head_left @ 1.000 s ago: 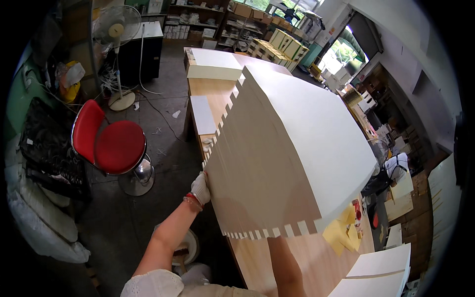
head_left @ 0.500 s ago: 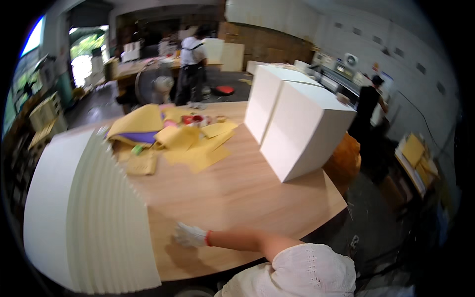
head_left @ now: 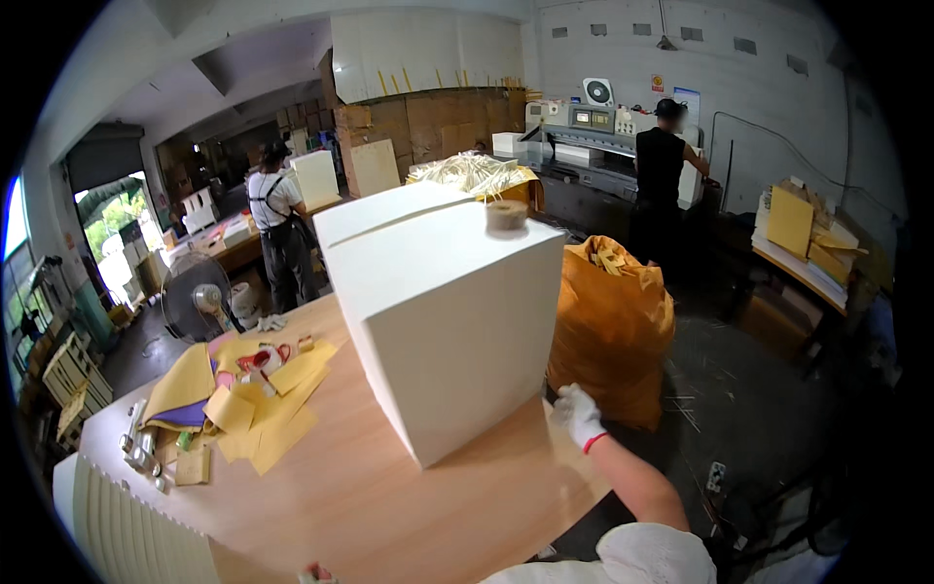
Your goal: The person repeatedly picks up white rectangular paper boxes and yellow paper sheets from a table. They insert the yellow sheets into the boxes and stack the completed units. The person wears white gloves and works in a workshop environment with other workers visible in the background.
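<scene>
Grip: right hand [head_left: 578, 413], white-gloved, flat against the big white box [head_left: 448, 321], holding nothing | left hand [head_left: 313, 574] barely visible, grip unclear | tape roll [head_left: 506, 215] atop box (wooden table [head_left: 389, 496] beneath)

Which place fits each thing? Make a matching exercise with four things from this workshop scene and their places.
Things:
1. tape roll
2. orange sack
3. yellow sheets
4. right hand

Places:
A. on the floor beside the table
B. on top of the white stack
C. at the stack's lower right corner
D. spread on the table, left of the stack

Pairs: 1-B, 2-A, 3-D, 4-C
</scene>
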`<action>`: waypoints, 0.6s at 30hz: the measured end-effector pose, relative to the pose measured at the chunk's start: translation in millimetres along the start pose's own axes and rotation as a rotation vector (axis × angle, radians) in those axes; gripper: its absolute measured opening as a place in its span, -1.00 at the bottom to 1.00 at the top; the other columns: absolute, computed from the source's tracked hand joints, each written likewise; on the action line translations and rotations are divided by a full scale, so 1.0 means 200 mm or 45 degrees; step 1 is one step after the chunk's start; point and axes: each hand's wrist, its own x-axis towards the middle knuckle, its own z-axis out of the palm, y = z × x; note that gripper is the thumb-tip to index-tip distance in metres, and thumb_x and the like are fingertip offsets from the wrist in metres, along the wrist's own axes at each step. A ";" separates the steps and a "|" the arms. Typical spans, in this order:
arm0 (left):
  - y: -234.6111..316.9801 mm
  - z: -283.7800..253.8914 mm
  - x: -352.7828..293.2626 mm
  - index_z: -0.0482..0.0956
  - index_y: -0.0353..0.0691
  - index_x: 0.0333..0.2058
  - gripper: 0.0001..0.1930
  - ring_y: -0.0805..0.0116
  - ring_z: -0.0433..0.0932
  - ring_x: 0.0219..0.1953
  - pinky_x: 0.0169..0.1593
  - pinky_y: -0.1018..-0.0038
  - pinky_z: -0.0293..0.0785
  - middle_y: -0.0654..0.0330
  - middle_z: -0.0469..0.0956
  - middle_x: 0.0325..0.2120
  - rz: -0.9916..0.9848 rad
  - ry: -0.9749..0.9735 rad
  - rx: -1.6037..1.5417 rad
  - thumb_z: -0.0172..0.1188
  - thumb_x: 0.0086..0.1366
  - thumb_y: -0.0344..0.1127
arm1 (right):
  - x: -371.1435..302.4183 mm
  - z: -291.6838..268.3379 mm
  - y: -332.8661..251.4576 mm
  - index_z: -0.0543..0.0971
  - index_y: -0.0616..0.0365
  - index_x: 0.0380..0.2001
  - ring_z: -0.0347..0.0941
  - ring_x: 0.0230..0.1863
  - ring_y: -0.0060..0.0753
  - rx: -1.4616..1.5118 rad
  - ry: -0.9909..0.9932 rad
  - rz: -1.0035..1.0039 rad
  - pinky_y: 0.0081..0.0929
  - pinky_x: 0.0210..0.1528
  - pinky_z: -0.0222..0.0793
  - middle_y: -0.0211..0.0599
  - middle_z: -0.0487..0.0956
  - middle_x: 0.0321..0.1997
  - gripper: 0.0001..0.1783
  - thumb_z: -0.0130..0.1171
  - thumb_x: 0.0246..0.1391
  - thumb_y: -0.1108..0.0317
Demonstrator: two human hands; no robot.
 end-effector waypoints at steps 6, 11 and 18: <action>1.17 0.65 0.45 0.42 -0.25 0.00 -0.63 -0.03 0.47 -0.08 0.05 0.15 0.43 -0.03 0.47 -0.06 0.840 -0.009 0.583 0.15 0.18 -0.46 | 0.10 0.41 -1.15 0.41 0.16 0.14 0.46 0.01 -0.39 -0.436 -0.238 -1.041 -0.47 0.05 0.41 -0.30 0.51 0.00 -0.53 0.10 0.24 0.16; 1.82 1.14 0.74 0.44 -0.25 -0.01 -0.48 -0.12 0.37 0.12 0.16 0.03 0.28 0.04 0.42 0.05 1.364 0.002 0.684 0.26 -0.04 -0.52 | 0.17 0.99 -1.78 0.06 0.34 0.34 0.08 0.41 -0.15 -1.045 -0.878 -1.030 -0.36 0.40 0.00 0.06 0.17 0.38 0.00 0.30 0.03 0.00; 2.06 1.46 0.80 0.47 -0.23 -0.05 -0.45 -0.07 0.39 0.08 0.14 0.17 0.32 0.06 0.49 -0.02 1.279 0.148 1.074 0.35 -0.11 -0.50 | 0.51 1.58 -1.92 0.10 0.24 0.34 0.25 0.31 -0.02 -2.055 -1.162 -1.143 -0.29 0.27 0.22 0.11 0.26 0.34 0.32 0.36 -0.40 -0.35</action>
